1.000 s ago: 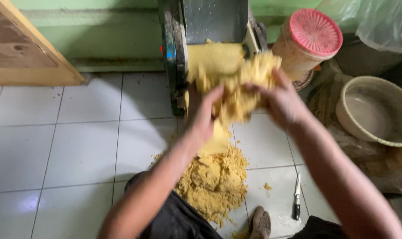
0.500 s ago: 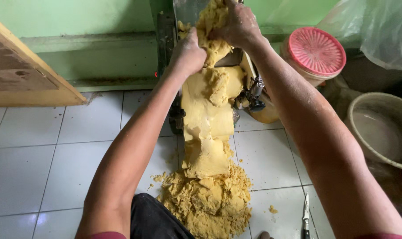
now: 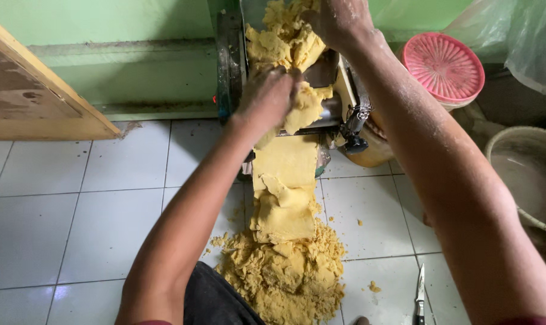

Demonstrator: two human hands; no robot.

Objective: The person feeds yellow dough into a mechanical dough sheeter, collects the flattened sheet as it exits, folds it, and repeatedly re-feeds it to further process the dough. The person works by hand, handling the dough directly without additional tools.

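— So where does the work stand?

— Partway, by the look of it. A flat sheet (image 3: 285,162) of yellow dough has come out below the machine (image 3: 231,66) and folds onto a crumbly heap (image 3: 288,271) on the floor (image 3: 74,198). More dough (image 3: 282,27) sits on top of the machine, not yet fed through.

— And the person's hands?

— The left hand (image 3: 267,99) is curled around a lump (image 3: 306,108) of dough at the machine's mouth, fingers bent over it, pressing it in. The right hand (image 3: 339,21) is higher, closed on the upper mass of dough; its fingers are partly cut off by the frame's edge, so how tightly it grips is hard to tell.

— What is left, then?

— Judging from the pile above, a fair amount remains to go down. The heap below looks rough and loose, so it may want more passes.

— Anything else about?

— A tub with a pink lid (image 3: 444,66) stands to the right of the machine, a pale basin (image 3: 525,174) farther right, a knife (image 3: 419,298) lies on the tiles near the heap, and a wooden board (image 3: 32,96) leans at left.
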